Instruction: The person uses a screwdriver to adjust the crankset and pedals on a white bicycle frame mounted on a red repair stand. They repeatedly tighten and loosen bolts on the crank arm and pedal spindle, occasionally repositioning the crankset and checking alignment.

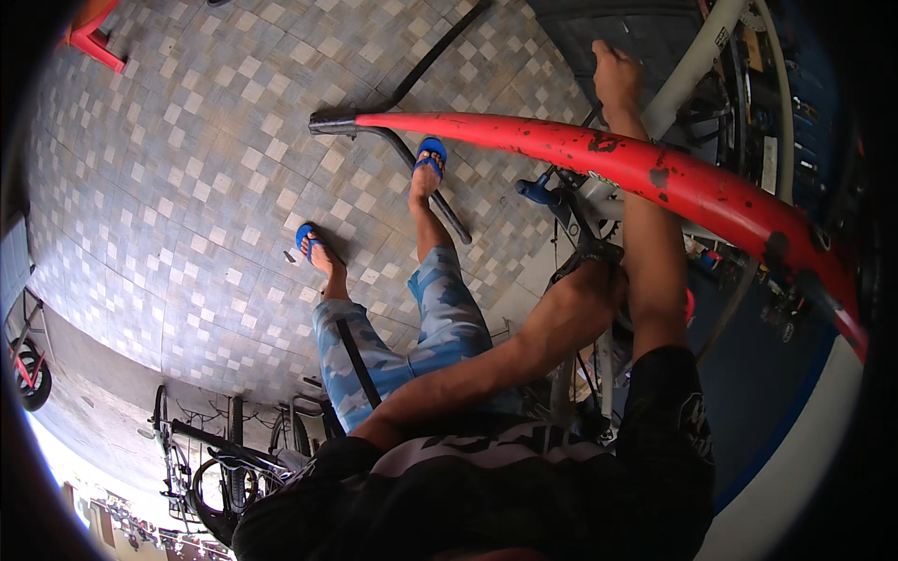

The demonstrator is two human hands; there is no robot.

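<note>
My left arm crosses in front of my body, its hand [599, 285] beside the dark clamp-like part [594, 251] below the red post; its fingers are hidden behind my right forearm. My right arm passes behind the red post [552, 140], and my right hand [617, 82] shows beyond it, closed, next to the pale grey bicycle frame [692, 70]. What it holds, if anything, cannot be made out. A blue-ended lever [537, 191] sticks out near the clamp-like part. The post is scuffed, with black legs [398, 150] on the floor.
Grey patterned tiles [187, 178] cover the floor around my feet in blue flip-flops. Several bicycles [229, 458] stand at lower left. A red object [94, 39] is at far upper left. Tools and small parts [795, 140] line the right side above a dark blue surface [748, 411].
</note>
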